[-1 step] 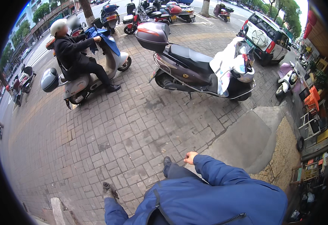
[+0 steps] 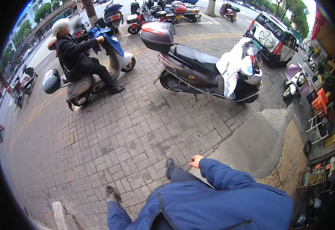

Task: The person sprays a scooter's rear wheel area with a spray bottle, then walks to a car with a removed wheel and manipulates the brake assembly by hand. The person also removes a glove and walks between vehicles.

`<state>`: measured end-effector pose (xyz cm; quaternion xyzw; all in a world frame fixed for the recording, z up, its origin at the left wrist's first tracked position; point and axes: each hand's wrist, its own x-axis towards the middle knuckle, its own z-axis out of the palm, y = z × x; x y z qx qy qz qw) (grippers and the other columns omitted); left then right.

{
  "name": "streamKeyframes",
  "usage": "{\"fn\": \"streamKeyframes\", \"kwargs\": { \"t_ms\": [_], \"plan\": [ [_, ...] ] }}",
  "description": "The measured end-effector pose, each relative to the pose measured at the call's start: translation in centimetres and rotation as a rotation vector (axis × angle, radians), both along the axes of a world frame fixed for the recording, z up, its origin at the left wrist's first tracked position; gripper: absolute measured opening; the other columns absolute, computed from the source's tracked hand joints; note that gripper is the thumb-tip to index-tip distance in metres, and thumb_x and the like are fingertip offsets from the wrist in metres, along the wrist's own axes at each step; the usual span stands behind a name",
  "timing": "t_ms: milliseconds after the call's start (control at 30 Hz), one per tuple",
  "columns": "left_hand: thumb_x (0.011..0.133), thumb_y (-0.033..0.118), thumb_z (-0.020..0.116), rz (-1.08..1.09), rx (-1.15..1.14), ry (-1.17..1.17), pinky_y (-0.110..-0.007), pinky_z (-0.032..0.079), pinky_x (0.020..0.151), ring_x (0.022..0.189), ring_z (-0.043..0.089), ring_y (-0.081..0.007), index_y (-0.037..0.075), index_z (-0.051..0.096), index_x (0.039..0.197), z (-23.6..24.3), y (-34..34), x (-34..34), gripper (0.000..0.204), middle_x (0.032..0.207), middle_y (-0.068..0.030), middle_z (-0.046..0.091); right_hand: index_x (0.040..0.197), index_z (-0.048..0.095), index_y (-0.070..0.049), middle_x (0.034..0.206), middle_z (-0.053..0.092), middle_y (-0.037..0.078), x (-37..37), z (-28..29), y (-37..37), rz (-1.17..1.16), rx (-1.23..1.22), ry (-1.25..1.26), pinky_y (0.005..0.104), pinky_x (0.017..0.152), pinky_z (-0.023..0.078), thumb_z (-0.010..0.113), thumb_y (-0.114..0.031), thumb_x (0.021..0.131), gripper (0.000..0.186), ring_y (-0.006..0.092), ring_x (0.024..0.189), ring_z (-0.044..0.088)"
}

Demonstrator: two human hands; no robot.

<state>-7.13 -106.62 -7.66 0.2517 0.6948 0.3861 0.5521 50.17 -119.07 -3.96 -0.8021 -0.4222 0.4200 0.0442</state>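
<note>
My left hand point(image 2: 113, 193) hangs low at my left side in a dirty grey-and-dark glove, its fingers loosely apart. Nothing shows in it. My right hand point(image 2: 195, 161) is bare and held in front of my right thigh, with its fingers curled in and no object visible between them. Both hands are over the paving and touch nothing. Ahead of them stands a brown-grey scooter point(image 2: 190, 76) with a rear box point(image 2: 158, 35). A white patterned cover point(image 2: 231, 67) lies over its front, with a helmet point(image 2: 253, 78) beside it. My dark shoe point(image 2: 170, 163) is on the bricks.
At the left, a person point(image 2: 72, 51) in a white helmet sits on a silver scooter point(image 2: 84, 85). A white van point(image 2: 272, 38) and several parked scooters stand farther off. Concrete point(image 2: 248, 142) patches the brick pavement point(image 2: 110, 134) at the right, beside orange chairs point(image 2: 320, 101) and a tyre point(image 2: 307, 147).
</note>
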Motion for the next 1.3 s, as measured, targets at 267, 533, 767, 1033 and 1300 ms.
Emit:
{"fn": "streamKeyframes", "kwargs": {
  "t_ms": [267, 533, 767, 1033, 1300],
  "plan": [
    [0.082, -0.004, 0.056, 0.097, -0.06, 0.062, -0.036, 0.042, 0.032, 0.042, 0.054, -0.0234, 0.005, 0.056, 0.088, -7.6, 6.0, 2.0, 0.011, 0.062, -0.0107, 0.059, 0.103, 0.069, -0.008, 0.103, 0.068, 0.015, 2.7, -8.6, 13.2, -0.035, -0.093, 0.05, 0.0378, 0.089, 0.049, 0.07, -0.037, 0.077, 0.039, 0.0306, 0.101, 0.063],
    [0.082, -0.003, 0.054, 0.071, -0.076, -0.036, -0.036, 0.042, 0.034, 0.044, 0.055, -0.0233, 0.003, 0.056, 0.098, -7.1, 16.3, 7.8, 0.018, 0.067, -0.0114, 0.061, 0.101, 0.069, -0.004, 0.1, 0.069, 0.016, 6.8, -8.9, 31.6, 0.066, 0.044, 0.035, 0.0375, 0.088, 0.05, 0.07, -0.034, 0.078, 0.037, 0.0306, 0.098, 0.065],
    [0.082, -0.005, 0.056, -0.041, -0.171, 0.048, -0.036, 0.042, 0.035, 0.043, 0.056, -0.0235, 0.003, 0.055, 0.099, -9.7, 28.6, 10.7, 0.019, 0.065, -0.0124, 0.061, 0.105, 0.067, -0.003, 0.102, 0.068, 0.017, 7.7, -9.6, 38.9, -0.049, 0.009, 0.038, 0.0374, 0.09, 0.049, 0.069, -0.032, 0.079, 0.039, 0.0311, 0.102, 0.064],
    [0.081, -0.003, 0.057, -0.194, -0.244, 0.135, -0.035, 0.049, 0.045, 0.057, 0.061, -0.0216, 0.003, 0.058, 0.101, -12.5, 48.1, 8.2, 0.021, 0.078, -0.0126, 0.064, 0.098, 0.059, -0.001, 0.073, 0.062, 0.006, 5.5, -10.5, 40.8, -0.452, -0.114, 0.208, 0.0318, 0.049, 0.046, 0.064, -0.019, 0.087, 0.022, 0.0153, 0.058, 0.058],
    [0.082, -0.003, 0.061, -0.13, -0.04, 0.18, -0.036, 0.047, 0.039, 0.051, 0.059, -0.0203, 0.006, 0.058, 0.099, -15.7, 64.8, 8.1, 0.02, 0.074, -0.0097, 0.065, 0.106, 0.058, 0.001, 0.08, 0.064, 0.009, 3.2, -10.4, 49.3, -0.471, -0.145, 0.275, 0.0319, 0.05, 0.047, 0.063, -0.019, 0.088, 0.027, 0.0173, 0.059, 0.059]
  ]
}}
